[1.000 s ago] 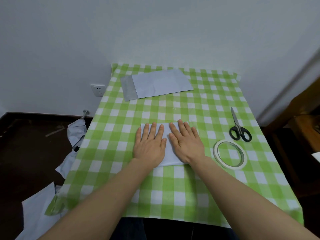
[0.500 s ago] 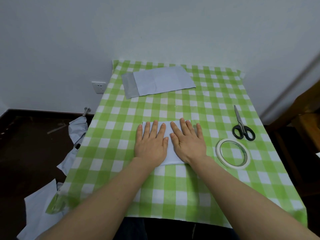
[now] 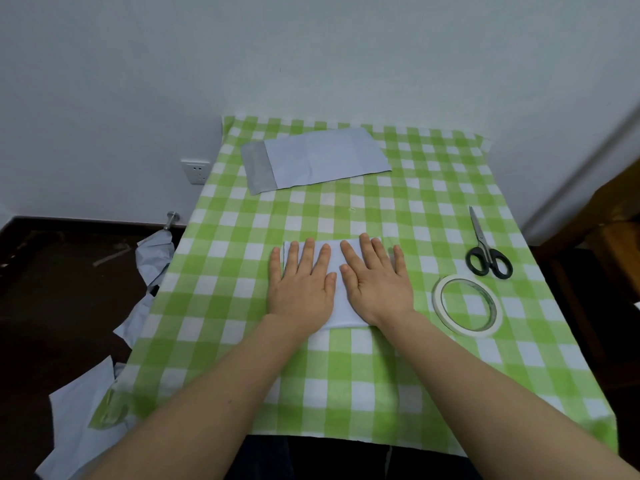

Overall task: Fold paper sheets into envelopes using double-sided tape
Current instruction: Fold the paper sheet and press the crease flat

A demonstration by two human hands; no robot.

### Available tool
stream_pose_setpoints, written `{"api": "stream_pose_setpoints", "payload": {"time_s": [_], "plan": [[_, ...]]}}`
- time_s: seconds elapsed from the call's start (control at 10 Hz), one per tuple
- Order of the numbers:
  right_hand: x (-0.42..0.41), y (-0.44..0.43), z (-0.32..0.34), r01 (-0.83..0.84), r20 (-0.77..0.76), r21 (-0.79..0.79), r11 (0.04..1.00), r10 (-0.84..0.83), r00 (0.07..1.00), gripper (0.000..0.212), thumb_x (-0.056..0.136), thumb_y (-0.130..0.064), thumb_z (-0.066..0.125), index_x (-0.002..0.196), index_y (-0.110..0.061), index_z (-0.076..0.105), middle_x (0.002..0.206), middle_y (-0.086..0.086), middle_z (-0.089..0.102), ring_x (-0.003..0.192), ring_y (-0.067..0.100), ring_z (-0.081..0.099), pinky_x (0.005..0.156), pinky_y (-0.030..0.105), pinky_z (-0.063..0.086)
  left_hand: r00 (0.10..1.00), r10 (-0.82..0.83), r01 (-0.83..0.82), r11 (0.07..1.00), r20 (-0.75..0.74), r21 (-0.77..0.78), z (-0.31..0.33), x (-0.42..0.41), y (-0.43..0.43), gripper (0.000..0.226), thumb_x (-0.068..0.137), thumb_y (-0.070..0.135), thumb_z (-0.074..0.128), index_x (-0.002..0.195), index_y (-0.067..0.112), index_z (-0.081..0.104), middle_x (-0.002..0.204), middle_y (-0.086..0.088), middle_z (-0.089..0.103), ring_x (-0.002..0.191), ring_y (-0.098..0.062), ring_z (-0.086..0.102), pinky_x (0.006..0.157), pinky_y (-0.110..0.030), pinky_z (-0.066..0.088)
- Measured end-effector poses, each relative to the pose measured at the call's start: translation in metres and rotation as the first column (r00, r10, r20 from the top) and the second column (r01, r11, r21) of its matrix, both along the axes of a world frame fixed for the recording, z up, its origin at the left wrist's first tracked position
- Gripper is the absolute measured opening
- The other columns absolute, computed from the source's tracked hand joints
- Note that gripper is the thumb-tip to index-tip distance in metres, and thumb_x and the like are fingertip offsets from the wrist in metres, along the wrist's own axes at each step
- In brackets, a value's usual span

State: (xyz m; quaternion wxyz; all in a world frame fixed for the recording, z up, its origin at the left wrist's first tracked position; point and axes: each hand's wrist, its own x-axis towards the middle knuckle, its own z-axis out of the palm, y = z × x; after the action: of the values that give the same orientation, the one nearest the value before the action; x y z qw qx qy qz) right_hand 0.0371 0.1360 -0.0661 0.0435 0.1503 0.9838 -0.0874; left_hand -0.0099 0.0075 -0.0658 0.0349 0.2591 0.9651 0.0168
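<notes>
Vs. a sec ago almost nothing has moved. The left hand (image 3: 301,292) and right hand (image 3: 377,289) stay flat on the folded sheet (image 3: 338,303) mid-table, fingers straight, gripping nothing, w/ the right fingers spread a bit wider. This prob. means the taped fold is being pressed down, so this envelope looks nearly done. Count: 2 hands, 1 sheet under them, 1 finished envelope (image 3: 318,161) at the far end, 1 tape roll (image 3: 439,301), 1 scissors (image 3: 485,251) — paper scraps (image 3: 156,251) on the floor, no. unclear.
</notes>
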Motion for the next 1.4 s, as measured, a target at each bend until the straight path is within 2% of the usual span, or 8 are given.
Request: {"api": "stream_pose_setpoints", "payload": {"time_s": [1.2,1.4], "plan": [[-0.0002,-0.0003,-0.0010,-0.002,0.001,-0.001,1.000,0.002,1.000,0.052,0.099,-0.047,0.006,0.150,-0.036,0.002,0.160,-0.003,-0.008,0.147,0.015,-0.010,0.115,0.043,-0.017,1.000,0.003,-0.003,1.000,-0.011,-0.005,-0.0007,0.0001,0.0005,0.054,0.099,0.044,0.009,0.150,0.029,-0.004,0.159,0.002,-0.007,0.146,-0.021,-0.009,0.109,-0.049,-0.021],[-0.0008,0.0020,0.0020,-0.001,0.052,-0.034,0.999,0.003,0.999,0.052,0.099,-0.049,0.007,0.149,-0.038,-0.001,0.159,-0.006,-0.012,0.146,0.012,-0.013,0.113,0.043,-0.021,1.000,0.004,-0.003,1.000,0.015,-0.021,-0.0005,-0.0015,0.0015,0.054,0.099,0.045,0.008,0.150,0.030,-0.005,0.159,0.003,-0.009,0.146,-0.021,-0.011,0.109,-0.050,-0.021]]}}
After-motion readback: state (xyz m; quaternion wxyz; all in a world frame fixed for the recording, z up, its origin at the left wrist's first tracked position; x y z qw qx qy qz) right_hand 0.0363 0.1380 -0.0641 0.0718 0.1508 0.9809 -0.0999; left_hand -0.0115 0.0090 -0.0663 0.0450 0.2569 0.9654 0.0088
